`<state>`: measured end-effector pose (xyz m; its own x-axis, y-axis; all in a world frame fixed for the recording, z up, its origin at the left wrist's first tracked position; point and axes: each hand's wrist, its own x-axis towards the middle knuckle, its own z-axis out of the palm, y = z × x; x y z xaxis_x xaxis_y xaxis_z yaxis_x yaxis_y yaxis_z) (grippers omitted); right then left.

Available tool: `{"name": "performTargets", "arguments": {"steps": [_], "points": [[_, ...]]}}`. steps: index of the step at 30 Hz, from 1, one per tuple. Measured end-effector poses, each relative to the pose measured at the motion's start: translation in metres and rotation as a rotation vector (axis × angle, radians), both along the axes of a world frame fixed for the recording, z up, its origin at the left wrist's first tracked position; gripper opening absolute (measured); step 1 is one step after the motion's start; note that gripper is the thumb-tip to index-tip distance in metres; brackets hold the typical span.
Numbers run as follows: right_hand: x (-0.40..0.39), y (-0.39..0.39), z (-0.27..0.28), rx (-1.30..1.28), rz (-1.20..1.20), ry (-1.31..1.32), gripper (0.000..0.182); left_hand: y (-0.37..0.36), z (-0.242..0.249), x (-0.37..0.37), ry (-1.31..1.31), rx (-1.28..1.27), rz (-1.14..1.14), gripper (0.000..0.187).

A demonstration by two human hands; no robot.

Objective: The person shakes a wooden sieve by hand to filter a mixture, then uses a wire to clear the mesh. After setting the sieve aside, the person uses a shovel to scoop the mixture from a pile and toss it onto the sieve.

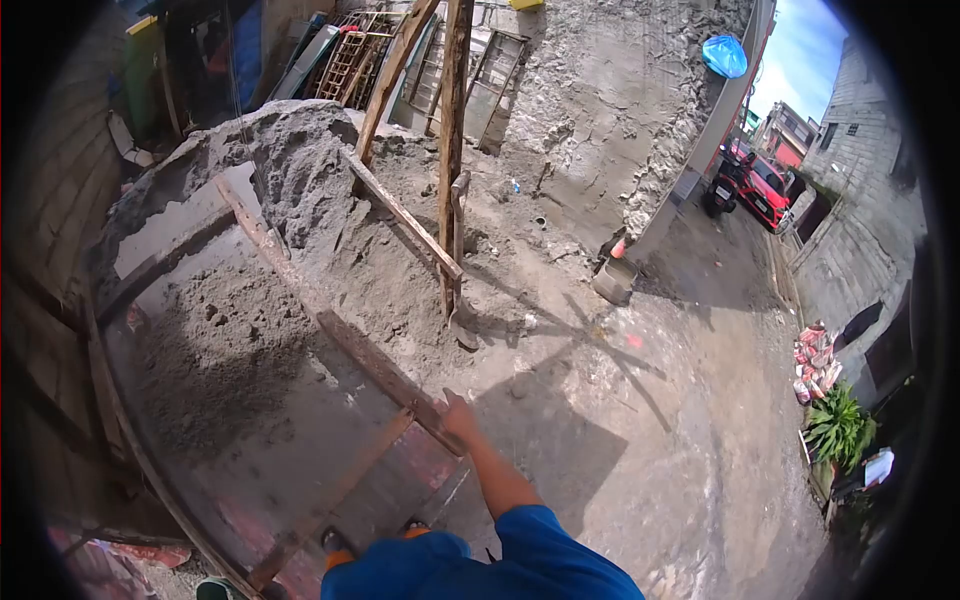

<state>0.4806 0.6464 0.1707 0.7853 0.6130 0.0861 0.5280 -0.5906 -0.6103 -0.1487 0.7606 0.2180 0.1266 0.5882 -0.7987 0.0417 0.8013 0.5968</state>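
My right hand (460, 418) is at the near right corner of a large wooden frame (370, 365), its fingers bent over the outer rail. A thinner crossbar (345, 482) meets the rail close to that hand. Inside the frame's outline lies a spread of loose grey sand (235, 330), partly in shadow. A bigger heap of sand (300, 150) rises beyond the far end. My sandalled feet (337, 541) show below, near the crossbar. My left hand is out of view.
Upright wooden posts (452, 150) and a slanting plank (405, 215) stand in the sand ahead. A bucket (614, 281) sits by the wall corner. Metal grilles (490, 85) lean on the rough wall. Along the alley at right are a red car (768, 190), a motorcycle (725, 183) and a plant (840, 425).
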Motion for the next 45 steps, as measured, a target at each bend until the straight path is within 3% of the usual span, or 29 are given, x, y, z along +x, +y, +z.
{"name": "performTargets", "arguments": {"steps": [1, 3, 6, 9, 11, 13, 15, 17, 20, 22, 29, 32, 33, 34, 35, 36, 37, 38, 39, 41, 42, 43, 44, 45], "points": [[0.012, -0.007, -0.015, 0.004, 0.060, 0.374, 0.068, 0.002, 0.000, -0.002, -0.003, -0.004, 0.008, 0.067], [0.015, -0.020, -0.043, -0.354, 0.223, 0.417, 0.083, 0.004, 0.000, -0.011, -0.010, -0.012, 0.031, 0.066], [-0.012, -0.034, -0.030, -0.313, 0.103, 0.605, 0.098, 0.004, 0.002, -0.032, -0.014, -0.021, 0.070, 0.066], [-0.031, -0.044, -0.001, -0.335, 0.069, 0.655, 0.101, 0.002, 0.001, -0.055, -0.021, -0.027, 0.100, 0.065], [-0.041, -0.049, -0.003, -0.277, 0.140, 0.662, 0.094, -0.005, 0.002, -0.087, -0.046, -0.008, 0.140, 0.065], [-0.071, -0.045, 0.037, -0.084, 0.173, 0.651, 0.078, -0.013, 0.018, -0.108, -0.067, 0.006, 0.175, 0.065], [-0.074, -0.048, 0.025, -0.150, 0.185, 0.701, 0.059, -0.004, 0.029, -0.117, 0.022, 0.022, 0.143, 0.069], [-0.079, -0.055, 0.008, -0.206, 0.080, 0.647, 0.053, -0.004, 0.037, -0.116, 0.099, -0.024, 0.195, 0.066], [-0.082, -0.058, 0.016, -0.122, 0.032, 0.808, 0.051, -0.016, 0.046, -0.103, 0.132, 0.050, 0.157, 0.069], [-0.074, -0.071, -0.010, -0.068, 0.046, 0.856, 0.050, -0.021, 0.040, -0.103, 0.107, 0.043, 0.181, 0.072], [-0.058, -0.024, -0.065, -0.056, -0.009, 0.816, 0.061, -0.003, -0.014, -0.103, 0.058, 0.074, 0.131, 0.073], [-0.063, 0.086, 0.003, -0.224, -0.035, 0.857, 0.079, 0.104, 0.037, -0.082, 0.170, -0.034, 0.170, 0.067], [-0.054, 0.118, 0.005, -0.224, -0.025, 0.826, 0.082, 0.140, 0.062, -0.071, 0.161, 0.085, 0.178, 0.064], [-0.059, 0.154, 0.039, -0.224, -0.031, 0.604, 0.086, 0.171, 0.083, -0.066, 0.065, 0.113, 0.118, 0.062], [-0.060, 0.182, 0.088, -0.283, -0.016, 0.564, 0.086, 0.193, 0.117, -0.048, 0.170, 0.067, 0.213, 0.063], [-0.045, 0.200, 0.099, -0.076, 0.068, 0.572, 0.084, 0.217, 0.127, -0.051, 0.230, 0.141, 0.115, 0.062], [-0.041, 0.218, 0.147, -0.292, 0.114, 0.463, 0.086, 0.232, 0.146, -0.043, 0.211, 0.155, 0.099, 0.063], [-0.047, 0.229, 0.185, -0.273, 0.205, 0.418, 0.080, 0.232, 0.158, -0.035, 0.224, 0.167, 0.111, 0.062], [-0.036, 0.230, 0.190, -0.408, 0.152, 0.406, 0.072, 0.232, 0.164, -0.031, 0.236, 0.186, 0.123, 0.062], [-0.048, 0.187, 0.166, -0.217, 0.195, 0.418, 0.066, 0.191, 0.139, -0.028, 0.192, 0.156, 0.177, 0.062], [-0.044, 0.153, 0.115, -0.128, 0.170, 0.452, 0.061, 0.164, 0.103, -0.043, 0.135, 0.140, 0.128, 0.062], [-0.051, 0.123, 0.084, -0.243, 0.142, 0.447, 0.058, 0.136, 0.075, -0.047, 0.151, 0.169, 0.173, 0.062], [-0.070, 0.096, 0.068, -0.150, 0.144, 0.466, 0.050, 0.110, 0.045, -0.058, 0.158, 0.093, 0.188, 0.062], [-0.059, 0.051, 0.001, -0.055, 0.138, 0.517, 0.042, 0.080, 0.024, -0.070, 0.149, 0.077, 0.204, 0.061]]}}
